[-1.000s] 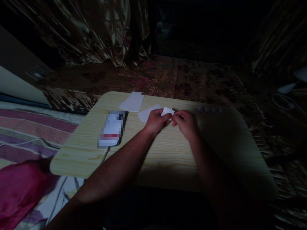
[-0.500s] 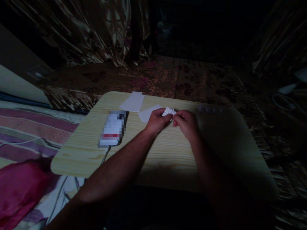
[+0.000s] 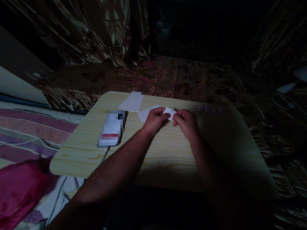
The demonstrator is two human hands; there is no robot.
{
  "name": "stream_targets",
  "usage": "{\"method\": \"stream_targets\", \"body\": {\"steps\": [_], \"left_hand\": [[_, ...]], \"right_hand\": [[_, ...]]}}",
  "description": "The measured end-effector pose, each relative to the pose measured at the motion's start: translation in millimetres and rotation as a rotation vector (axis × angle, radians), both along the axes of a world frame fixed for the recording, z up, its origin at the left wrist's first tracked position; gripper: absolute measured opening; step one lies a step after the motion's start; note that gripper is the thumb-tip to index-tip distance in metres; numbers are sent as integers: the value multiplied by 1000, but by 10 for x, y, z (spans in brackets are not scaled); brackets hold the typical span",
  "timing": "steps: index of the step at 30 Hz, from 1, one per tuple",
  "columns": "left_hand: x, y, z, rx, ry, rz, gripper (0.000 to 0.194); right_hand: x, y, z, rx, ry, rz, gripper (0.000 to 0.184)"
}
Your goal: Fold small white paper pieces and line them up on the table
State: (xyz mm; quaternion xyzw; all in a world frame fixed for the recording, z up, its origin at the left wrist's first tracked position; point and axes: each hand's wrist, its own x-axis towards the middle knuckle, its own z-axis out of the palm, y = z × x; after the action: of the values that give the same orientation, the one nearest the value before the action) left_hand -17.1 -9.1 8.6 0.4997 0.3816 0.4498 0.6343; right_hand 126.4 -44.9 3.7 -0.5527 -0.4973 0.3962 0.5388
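Above the wooden table, a small piece of folded white paper (image 3: 168, 111) is held between both hands. My left hand (image 3: 155, 120) pinches its left side, the thumb lying across the front. At its right edge, my right hand (image 3: 184, 120) is closed with thumb and fingertips on the paper. The finer folds are too small and dim to make out. Just left of my left hand lie loose white sheets (image 3: 146, 113), partly covered by that hand. A further stack of white paper (image 3: 132, 101) rests behind them near the far edge.
A pixelated phone-like object (image 3: 111, 129) with a cable lies on the left of the table (image 3: 168, 153). Several small pale folded pieces (image 3: 209, 109) sit in a row at the far right. Striped bedding (image 3: 28, 127) and a red cloth (image 3: 21, 188) are at the left.
The folded paper has turned slightly between my fingers, and more of its face shows. Both hands stay in nearly the same place. The other things have not moved.
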Motion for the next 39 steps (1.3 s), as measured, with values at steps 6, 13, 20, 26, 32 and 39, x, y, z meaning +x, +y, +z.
{"method": "stream_targets", "body": {"steps": [6,13,20,26,32,39], "left_hand": [[-4,0,-13,46,78,16,19],[-16,-9,-8,118,159,25,18],[-12,-15,1,123,205,25,20],[-3,-17,-20,131,210,23,21],[5,-20,-39,148,206,11,21],[16,-32,-11,135,212,25,21]], "right_hand": [[-15,-20,56,-2,-41,-1,14],[-23,-45,75,1,-99,12,16],[-18,-37,52,8,-109,27,15],[-13,-36,50,-3,-118,13,13],[-5,-39,63,24,-115,13,13],[-12,-29,51,6,-104,-6,13]]}}
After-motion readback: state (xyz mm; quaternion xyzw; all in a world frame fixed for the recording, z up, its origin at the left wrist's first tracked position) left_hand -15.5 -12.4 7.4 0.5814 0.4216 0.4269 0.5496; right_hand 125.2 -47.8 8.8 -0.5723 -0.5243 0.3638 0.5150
